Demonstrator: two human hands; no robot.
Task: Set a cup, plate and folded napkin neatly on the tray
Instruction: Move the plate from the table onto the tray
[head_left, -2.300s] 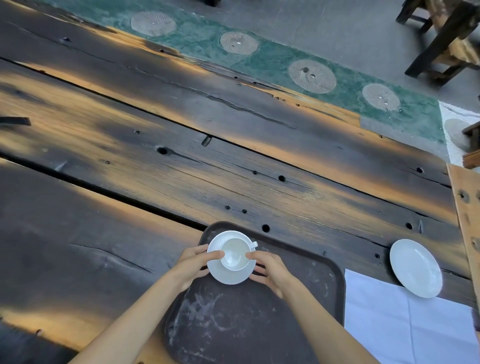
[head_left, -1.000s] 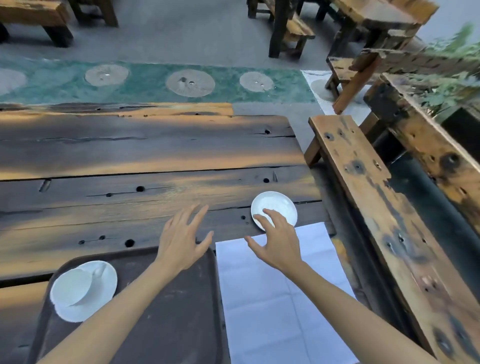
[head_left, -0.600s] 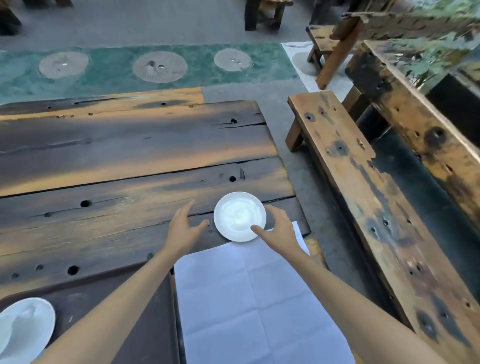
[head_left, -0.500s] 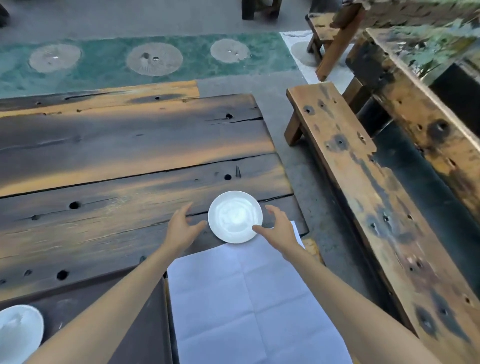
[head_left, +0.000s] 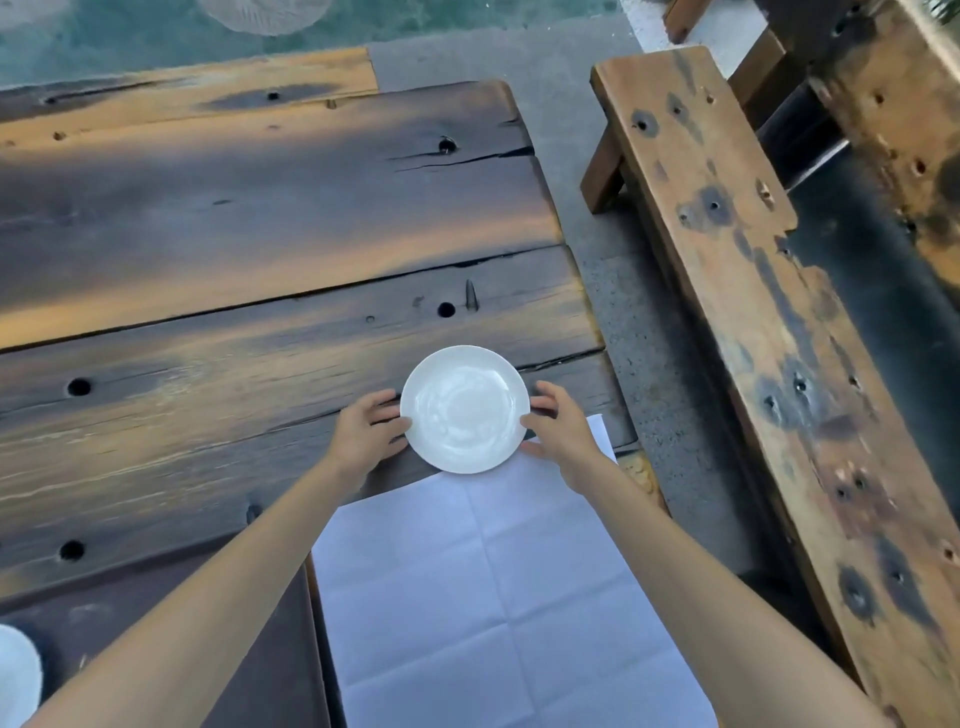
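Far left, at the near edge of the table (head_left: 218, 218): a sliver of white crockery (head_left: 15, 670) on the dark tray (head_left: 270, 649), cut off by the frame, so cup or saucer cannot be told. Tray lying flat at the table's near edge, its right rim just beside the left edge of the napkin (head_left: 498, 597).

Next right: left hand (head_left: 363, 431) on the weathered planks, fingers curled round the left rim of the plate (head_left: 464, 409), thumb against the rim toward the near side. Gripping, not lifted clear as far as can be seen.

Centre: small round white plate, upright and bare, near the table's right edge and well apart from the tray. Near rim of the plate overlapping the far edge of the napkin.

Below it: white napkin spread open and flat, crease lines crossing it in a grid, reaching from the plate to the table's near edge, its far right corner close to the table's right edge.

Right of the plate: right hand (head_left: 558, 431) curled round the right rim, fingertips at the far side, thumb at the near side, heel of the hand over the napkin's far corner.

Beyond the table's right edge: grey paving (head_left: 597, 291), then a long wooden bench (head_left: 769, 332), scorched and pitted, running near to far.
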